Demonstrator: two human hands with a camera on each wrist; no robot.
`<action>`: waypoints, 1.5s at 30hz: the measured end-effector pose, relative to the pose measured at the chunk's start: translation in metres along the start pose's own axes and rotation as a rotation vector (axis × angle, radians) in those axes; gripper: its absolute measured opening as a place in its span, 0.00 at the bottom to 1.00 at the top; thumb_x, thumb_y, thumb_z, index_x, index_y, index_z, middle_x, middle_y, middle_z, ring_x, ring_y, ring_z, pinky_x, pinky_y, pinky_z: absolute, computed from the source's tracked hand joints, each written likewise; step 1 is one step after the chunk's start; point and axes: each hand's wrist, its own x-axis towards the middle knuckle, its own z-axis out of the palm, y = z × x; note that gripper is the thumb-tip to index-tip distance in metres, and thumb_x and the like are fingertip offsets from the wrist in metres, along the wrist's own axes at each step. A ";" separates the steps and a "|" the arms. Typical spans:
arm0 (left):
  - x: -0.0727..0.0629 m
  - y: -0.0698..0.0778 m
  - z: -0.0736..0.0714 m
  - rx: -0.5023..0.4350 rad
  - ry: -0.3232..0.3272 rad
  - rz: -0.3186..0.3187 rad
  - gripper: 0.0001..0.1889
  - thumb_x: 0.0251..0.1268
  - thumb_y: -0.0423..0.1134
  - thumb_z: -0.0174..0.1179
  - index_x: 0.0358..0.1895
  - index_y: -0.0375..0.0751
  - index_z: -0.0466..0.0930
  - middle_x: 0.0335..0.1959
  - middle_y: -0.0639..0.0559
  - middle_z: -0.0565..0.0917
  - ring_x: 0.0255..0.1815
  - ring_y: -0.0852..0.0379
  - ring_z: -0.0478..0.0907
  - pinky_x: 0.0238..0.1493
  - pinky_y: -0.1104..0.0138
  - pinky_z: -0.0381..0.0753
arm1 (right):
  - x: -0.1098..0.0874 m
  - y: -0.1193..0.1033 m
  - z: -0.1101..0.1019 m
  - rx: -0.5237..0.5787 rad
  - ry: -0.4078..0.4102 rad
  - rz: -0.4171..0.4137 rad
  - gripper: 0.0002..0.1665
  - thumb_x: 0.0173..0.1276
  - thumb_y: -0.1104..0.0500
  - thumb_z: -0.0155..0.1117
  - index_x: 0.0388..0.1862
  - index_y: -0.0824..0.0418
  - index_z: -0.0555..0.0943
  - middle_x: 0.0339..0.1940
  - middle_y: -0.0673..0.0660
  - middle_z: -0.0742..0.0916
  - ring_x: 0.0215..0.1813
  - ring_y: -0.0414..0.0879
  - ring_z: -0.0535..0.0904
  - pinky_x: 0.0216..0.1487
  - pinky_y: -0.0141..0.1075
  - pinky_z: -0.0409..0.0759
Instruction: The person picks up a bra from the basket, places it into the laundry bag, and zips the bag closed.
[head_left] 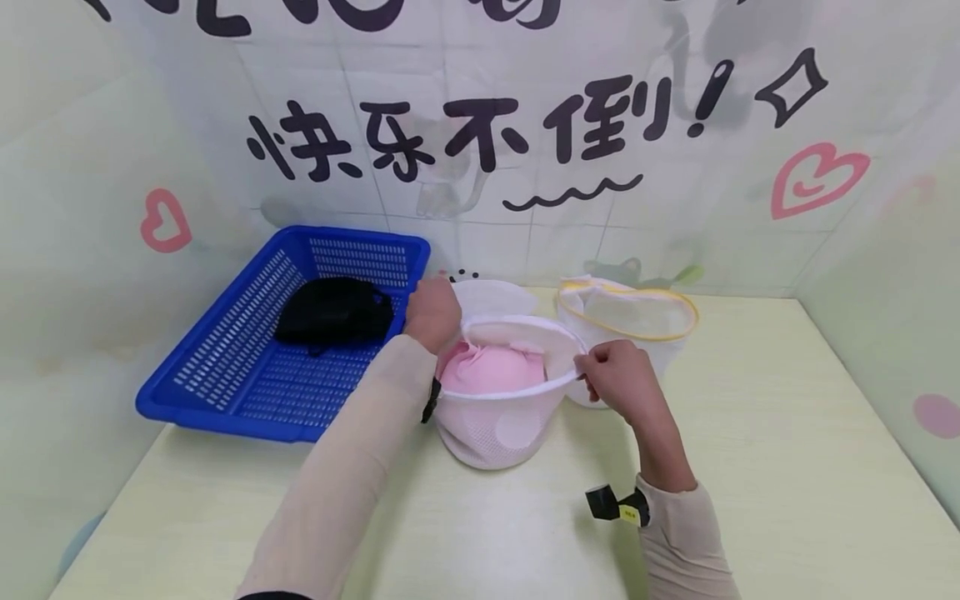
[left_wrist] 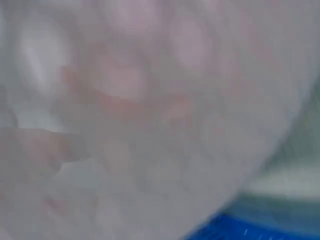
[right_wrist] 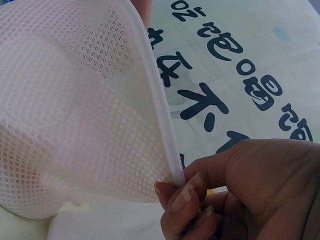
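A white mesh laundry bag (head_left: pixel 487 429) with a zipped rim stands on the table, its mouth open. Inside it lies a pink cloth item with a rounded, cup-like shape (head_left: pixel 502 371). My right hand (head_left: pixel 618 375) pinches the right end of the rim between thumb and fingers; the right wrist view shows the zip edge (right_wrist: pixel 162 95) drawn taut to that hand. At the left end of the mouth, my left hand (head_left: pixel 433 315) is curled and grips the bag's edge, its fingertips hidden. Blurred mesh (left_wrist: pixel 150 150) fills most of the left wrist view.
On the left stands a blue plastic basket (head_left: pixel 225 425) with a black item (head_left: pixel 333 310) in it. Behind the bag on the right is another mesh bag with a yellow-edged opening (head_left: pixel 630 333). A white round piece (head_left: pixel 495 297) shows behind the pink-filled bag, before the printed wall.
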 end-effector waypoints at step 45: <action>-0.010 -0.024 -0.040 -0.739 0.039 -0.157 0.19 0.62 0.30 0.59 0.54 0.26 0.70 0.43 0.35 0.78 0.35 0.45 0.83 0.38 0.59 0.82 | -0.002 -0.001 0.006 -0.028 -0.006 -0.008 0.19 0.69 0.58 0.56 0.19 0.64 0.80 0.14 0.55 0.79 0.21 0.51 0.78 0.24 0.37 0.72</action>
